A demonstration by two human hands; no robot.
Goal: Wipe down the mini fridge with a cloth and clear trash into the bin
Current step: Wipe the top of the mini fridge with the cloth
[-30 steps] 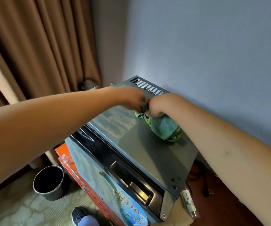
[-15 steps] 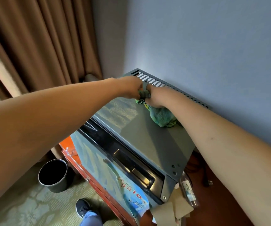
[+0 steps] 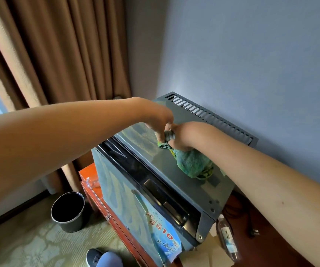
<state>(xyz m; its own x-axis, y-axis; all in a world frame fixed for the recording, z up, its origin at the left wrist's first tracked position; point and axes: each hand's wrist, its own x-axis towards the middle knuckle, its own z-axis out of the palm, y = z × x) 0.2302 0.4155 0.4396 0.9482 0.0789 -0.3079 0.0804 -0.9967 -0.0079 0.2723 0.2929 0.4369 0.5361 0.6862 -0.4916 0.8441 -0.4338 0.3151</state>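
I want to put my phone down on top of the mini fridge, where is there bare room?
The mini fridge top is bare in front of the green cloth, toward the front-right corner near the screw holes, and at the front-left behind the door's top edge. It is crowded mid-top, where the left hand and right hand grip the cloth. The vent slots border the back.

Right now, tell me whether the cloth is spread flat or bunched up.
Bunched up. The green cloth sits as a wad on the fridge top, one twisted end gripped by both hands.
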